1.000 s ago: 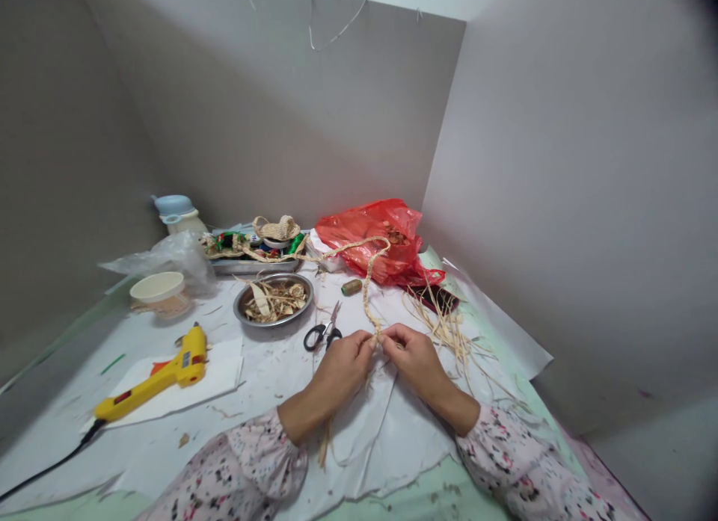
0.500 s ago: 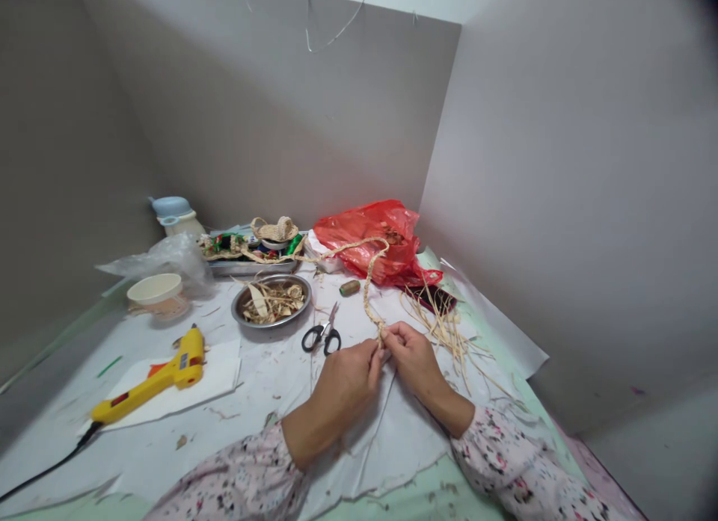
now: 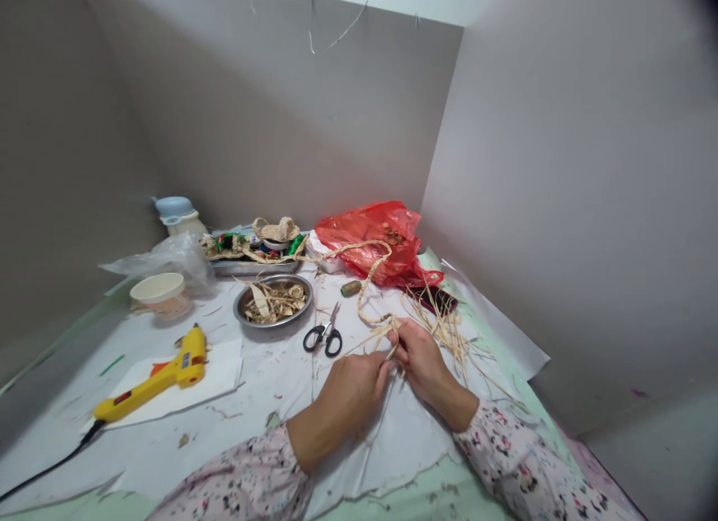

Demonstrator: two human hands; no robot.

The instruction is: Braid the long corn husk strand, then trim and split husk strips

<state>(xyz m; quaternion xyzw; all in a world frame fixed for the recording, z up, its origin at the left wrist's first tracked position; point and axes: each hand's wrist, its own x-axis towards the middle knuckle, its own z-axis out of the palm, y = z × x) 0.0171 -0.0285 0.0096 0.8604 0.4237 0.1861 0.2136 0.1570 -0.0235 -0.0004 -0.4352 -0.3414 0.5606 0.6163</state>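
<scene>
A long straw braid (image 3: 364,295) runs from the tray at the back, loops in front of the red bag and comes down to my hands. My right hand (image 3: 419,356) is closed, pinching the working end of the braid between thumb and fingers. My left hand (image 3: 354,386) is closed on a straw strand (image 3: 393,349) just below that end. Other loose strands fan out to the left above my left hand. Black-handled scissors (image 3: 324,340) lie partly opened to the left of my hands.
A metal bowl (image 3: 238,312) holds straw scraps. A yellow glue gun (image 3: 191,360) rests on white paper at left. Loose straw (image 3: 449,334) lies at right by a dark phone-like object. Behind are a red plastic bag (image 3: 370,229), a metal tray (image 3: 252,267) and a paper cup (image 3: 160,289).
The braid's end has shifted slightly right with my right hand and turned sideways. My left hand has drawn a little down and away from it, and loose strands now show between them.
</scene>
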